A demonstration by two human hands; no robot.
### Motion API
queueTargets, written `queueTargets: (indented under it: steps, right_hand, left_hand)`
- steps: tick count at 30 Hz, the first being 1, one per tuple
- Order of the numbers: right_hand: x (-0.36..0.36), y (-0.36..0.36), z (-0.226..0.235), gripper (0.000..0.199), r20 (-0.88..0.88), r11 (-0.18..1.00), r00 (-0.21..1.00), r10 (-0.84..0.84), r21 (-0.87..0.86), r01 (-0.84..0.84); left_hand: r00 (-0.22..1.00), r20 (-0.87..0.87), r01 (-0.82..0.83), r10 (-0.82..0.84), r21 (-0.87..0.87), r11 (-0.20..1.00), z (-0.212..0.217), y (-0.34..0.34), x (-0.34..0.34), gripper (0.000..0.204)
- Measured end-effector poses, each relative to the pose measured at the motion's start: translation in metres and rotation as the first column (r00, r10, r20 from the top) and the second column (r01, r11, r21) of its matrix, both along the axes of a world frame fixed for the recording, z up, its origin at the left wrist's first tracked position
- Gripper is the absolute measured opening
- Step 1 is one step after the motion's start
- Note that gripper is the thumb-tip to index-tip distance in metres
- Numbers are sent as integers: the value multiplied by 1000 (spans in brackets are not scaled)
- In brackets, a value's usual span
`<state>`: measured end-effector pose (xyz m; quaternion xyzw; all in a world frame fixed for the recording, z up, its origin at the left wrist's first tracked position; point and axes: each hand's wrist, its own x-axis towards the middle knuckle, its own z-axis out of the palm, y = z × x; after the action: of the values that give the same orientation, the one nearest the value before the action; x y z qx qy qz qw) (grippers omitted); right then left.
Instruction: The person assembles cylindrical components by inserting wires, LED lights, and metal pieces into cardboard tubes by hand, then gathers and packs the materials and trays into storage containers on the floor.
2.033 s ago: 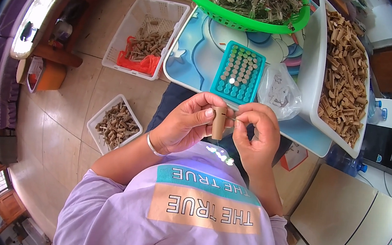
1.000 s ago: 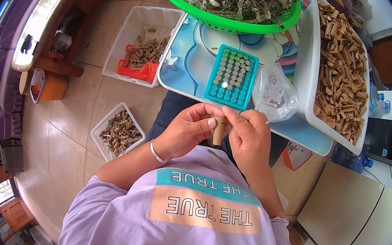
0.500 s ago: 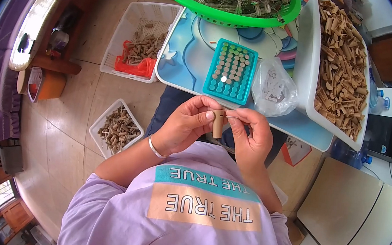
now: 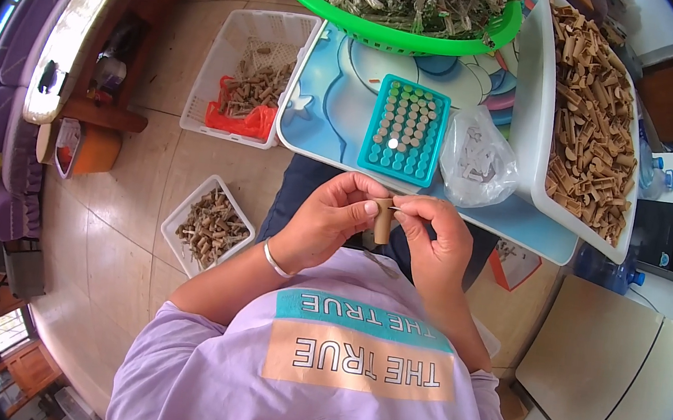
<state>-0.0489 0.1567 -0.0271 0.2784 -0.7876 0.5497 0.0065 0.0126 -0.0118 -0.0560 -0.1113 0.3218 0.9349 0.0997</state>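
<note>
My left hand [image 4: 325, 219] pinches a short tan, tapered tube [image 4: 382, 228] upright between thumb and fingers, near its upper end. Close against it, my right hand [image 4: 435, 236] presses thumb and forefinger together on a thin, needle-like piece [image 4: 394, 208] that meets the tube's side; its kind is too small to make out. Beyond the hands, on the table, lies a teal tray [image 4: 366, 154] with rows of small round discs [image 4: 410, 121]. Beside the tray sits a clear plastic bag [image 4: 480, 156] with small pale pieces inside.
A green basket [image 4: 357, 30] of dried plant stems stands at the table's far side. To the right is a white bin [image 4: 540, 109] heaped with tan split pieces [image 4: 592, 115]. On the floor at left are a white crate [image 4: 199, 103] and a small white box [image 4: 171, 233] of brown pieces.
The whole view has shifted slightly, so the scene sits a little lower and further right. Both hands keep their hold at the tube, which looks slightly turned.
</note>
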Motion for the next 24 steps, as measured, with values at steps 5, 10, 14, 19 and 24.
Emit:
queueTargets:
  steps: [5, 10, 14, 19, 24]
  right_hand:
    - [1, 1, 5, 17, 110, 999, 994, 2, -34, 2]
    - [0, 0, 5, 15, 124, 998, 991, 45, -47, -40]
    - [-1, -2, 7, 15, 197, 997, 979, 51, -73, -37]
    - [-6, 0, 6, 14, 123, 991, 983, 135, 0, -136]
    - [0, 3, 3, 13, 78, 995, 992, 98, 12, -99]
  left_hand:
    - [1000, -13, 15, -15, 16, 1000, 8, -1, -3, 20]
    - [1000, -25, -3, 3, -9, 1000, 9, -2, -4, 21]
    - [998, -65, -11, 5, -90, 996, 5, -3, -1, 19]
    - [998, -49, 13, -25, -225, 974, 4, -8, 3, 17]
    - [998, -55, 6, -14, -135, 991, 2, -6, 2, 19]
